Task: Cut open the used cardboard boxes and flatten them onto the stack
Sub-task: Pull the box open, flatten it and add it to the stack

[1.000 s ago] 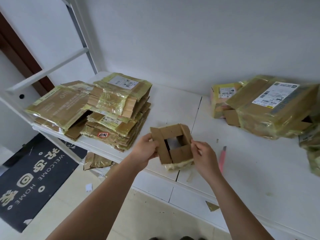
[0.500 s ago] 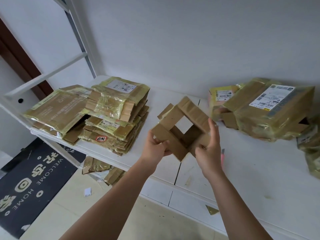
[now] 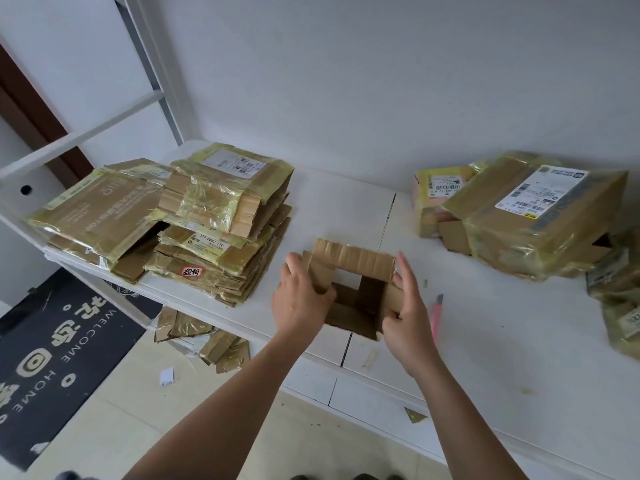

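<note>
**Opened box held over the table edge**

The small brown box (image 3: 353,289) is an open cardboard sleeve with creased flaps, its hollow facing the camera and its long side running left to right. The left hand (image 3: 299,299) grips its left wall; the right hand (image 3: 407,306) pinches its right wall. It sits above the white table (image 3: 485,341), right of the flattened stack (image 3: 214,230).

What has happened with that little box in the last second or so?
Both hands, left hand and right hand, lifted the small opened box, turned it over, then lowered it toward the table, gripping its sides throughout. The flattened stack, pink cutter and taped boxes stayed put.
</note>
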`<state>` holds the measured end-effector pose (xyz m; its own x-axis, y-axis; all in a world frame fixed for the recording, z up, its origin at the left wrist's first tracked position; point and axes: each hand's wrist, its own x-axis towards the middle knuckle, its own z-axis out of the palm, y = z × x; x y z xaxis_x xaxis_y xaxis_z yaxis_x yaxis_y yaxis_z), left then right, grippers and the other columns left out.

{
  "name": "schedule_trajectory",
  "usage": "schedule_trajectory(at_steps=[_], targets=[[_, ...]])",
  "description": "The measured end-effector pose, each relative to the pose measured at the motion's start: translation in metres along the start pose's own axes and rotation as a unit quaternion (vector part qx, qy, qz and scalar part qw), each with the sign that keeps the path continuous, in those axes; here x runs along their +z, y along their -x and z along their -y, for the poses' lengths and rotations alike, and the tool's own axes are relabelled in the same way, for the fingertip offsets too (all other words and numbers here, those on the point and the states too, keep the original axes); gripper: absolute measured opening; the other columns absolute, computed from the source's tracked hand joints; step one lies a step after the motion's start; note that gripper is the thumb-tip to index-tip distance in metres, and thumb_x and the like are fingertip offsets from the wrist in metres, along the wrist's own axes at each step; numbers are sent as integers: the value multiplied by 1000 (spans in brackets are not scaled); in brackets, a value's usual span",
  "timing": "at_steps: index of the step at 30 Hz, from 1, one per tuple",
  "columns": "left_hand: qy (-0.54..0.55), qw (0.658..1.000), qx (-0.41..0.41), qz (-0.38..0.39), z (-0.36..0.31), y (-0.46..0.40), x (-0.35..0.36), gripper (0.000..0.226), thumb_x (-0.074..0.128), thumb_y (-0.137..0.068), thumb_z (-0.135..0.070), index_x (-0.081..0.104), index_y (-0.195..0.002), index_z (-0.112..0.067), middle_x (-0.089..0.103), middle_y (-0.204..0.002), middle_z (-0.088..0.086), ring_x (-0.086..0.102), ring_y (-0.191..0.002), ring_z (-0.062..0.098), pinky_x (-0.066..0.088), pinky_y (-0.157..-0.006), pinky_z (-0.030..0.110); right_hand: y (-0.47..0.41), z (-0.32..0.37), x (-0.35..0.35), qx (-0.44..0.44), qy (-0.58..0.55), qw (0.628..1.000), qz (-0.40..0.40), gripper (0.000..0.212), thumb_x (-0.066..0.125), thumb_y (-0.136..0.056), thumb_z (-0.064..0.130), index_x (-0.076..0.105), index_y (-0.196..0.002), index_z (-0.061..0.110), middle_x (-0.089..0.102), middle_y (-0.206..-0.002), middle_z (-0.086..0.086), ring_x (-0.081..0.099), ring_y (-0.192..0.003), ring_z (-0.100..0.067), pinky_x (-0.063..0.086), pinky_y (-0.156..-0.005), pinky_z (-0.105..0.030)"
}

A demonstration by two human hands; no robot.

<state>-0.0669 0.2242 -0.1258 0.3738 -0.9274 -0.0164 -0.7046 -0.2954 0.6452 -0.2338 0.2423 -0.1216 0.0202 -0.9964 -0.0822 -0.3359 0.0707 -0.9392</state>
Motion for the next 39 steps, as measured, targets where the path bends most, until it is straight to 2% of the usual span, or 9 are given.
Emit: schedule_trajectory(at_steps=[5, 7, 9, 15, 19, 25, 29, 33, 39], targets=[[305, 947, -45, 86, 8, -12, -22, 34, 46, -98, -10, 53, -129, -24, 63, -101, 5, 64, -87, 19, 58, -71, 33, -7, -1, -14, 19, 35, 999, -30, 91, 42, -87, -19, 26, -151, 43, 46, -136, 15, 47, -117, 10, 36, -85, 5], [425, 886, -134, 128, 18, -17, -35, 38, 32, -98, 0, 68, -107, -10, 69, -101, 16, 68, -80, 24, 58, -72, 34, -10, -2, -24, -5, 62, 998, 14, 85, 41, -87, -20, 45, -141, 46, 46, -136, 33, 48, -121, 9, 43, -98, -10], [453, 849, -209, 173, 33, -17, -47, 39, 30, -92, -2, 69, -91, -3, 73, -95, 18, 72, -75, 26, 56, -77, 37, -10, -2, -32, -16, 93, 991, 90, 90, 39, -85, -23, 54, -129, 54, 42, -125, 53, 53, -98, 16, 47, -79, -2], [249, 903, -226, 269, 45, -21, -45, 57, 44, -93, -64, 66, -105, -13, 72, -97, 7, 68, -93, 25, 54, -87, 41, -13, -16, -34, 1, 75, 971, 226, 88, 30, -73, -28, 67, -114, 41, 57, -131, 32, 37, -134, 12, 33, -105, -7], [221, 910, -163, 311, 35, -17, -40, 38, 68, -91, -30, 62, -126, -15, 72, -96, 1, 71, -77, 11, 52, -58, 21, -15, -24, -27, 47, -3, 998, 44, 61, 34, -91, -14, 64, -115, 34, 63, -126, 10, 56, -119, -3, 44, -109, -45], [311, 908, -93, 264, 26, -16, -38, 33, 62, -91, -2, 70, -112, -25, 71, -107, 3, 67, -93, 12, 52, -75, 27, -25, -15, -25, 113, -131, 985, -12, 34, 40, -104, 43, 56, -132, 35, 61, -129, 13, 54, -124, -6, 48, -104, -41], [431, 857, -127, 252, 17, -25, -55, 38, 39, -98, -32, 76, -97, -25, 74, -105, -4, 58, -114, 18, 37, -94, 37, -29, 7, -39, 75, -234, 968, -60, 28, 40, -105, 41, 63, -121, 40, 69, -116, 7, 61, -114, -1, 48, -88, -30], [352, 875, -134, 304, 8, -20, -57, 80, 51, -78, -75, 51, -137, -20, 63, -127, 7, 57, -119, 24, 41, -104, 42, -20, 11, -34, 56, -152, 985, -60, 25, 52, -99, 44, 60, -122, 40, 61, -120, 17, 58, -108, 11, 46, -81, -17], [355, 889, -128, 261, 7, -9, -44, 27, 63, -94, -15, 56, -118, -24, 64, -112, 2, 61, -101, 16, 51, -86, 26, -19, 15, -28, 51, -44, 995, -77, 49, 80, -78, 41, 52, -117, 45, 51, -125, 12, 52, -112, 4, 41, -82, -16]])
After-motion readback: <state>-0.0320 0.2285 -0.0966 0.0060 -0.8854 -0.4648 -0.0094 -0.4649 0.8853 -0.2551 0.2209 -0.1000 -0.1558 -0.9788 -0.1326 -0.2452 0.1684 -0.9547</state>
